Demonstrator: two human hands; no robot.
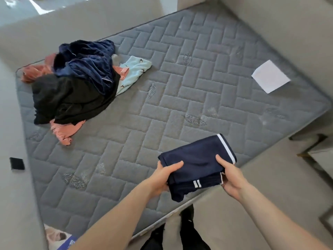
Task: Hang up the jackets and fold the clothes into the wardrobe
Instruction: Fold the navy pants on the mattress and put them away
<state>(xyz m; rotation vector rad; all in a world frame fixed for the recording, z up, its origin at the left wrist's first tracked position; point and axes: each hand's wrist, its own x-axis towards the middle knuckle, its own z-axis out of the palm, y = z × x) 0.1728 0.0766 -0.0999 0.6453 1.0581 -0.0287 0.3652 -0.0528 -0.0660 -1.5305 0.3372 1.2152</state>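
Observation:
A folded navy garment with white stripes (pixel 196 159) is held over the near right corner of the grey quilted mattress (pixel 162 91). My left hand (pixel 164 175) grips its left edge, thumb on top. My right hand (pixel 229 175) grips its right edge the same way. At the far left of the mattress lies a heap of unfolded clothes: a dark blue velvet piece (pixel 86 58), a black garment (pixel 68 100), pink items (pixel 63 132) and a light blue piece (pixel 133 71).
A white sheet of paper (pixel 270 76) lies near the mattress's far right edge. A small black object (pixel 17 163) sits on the floor to the left. My dark-trousered legs (pixel 180 235) stand at the mattress's near edge. Grey walls surround the bed.

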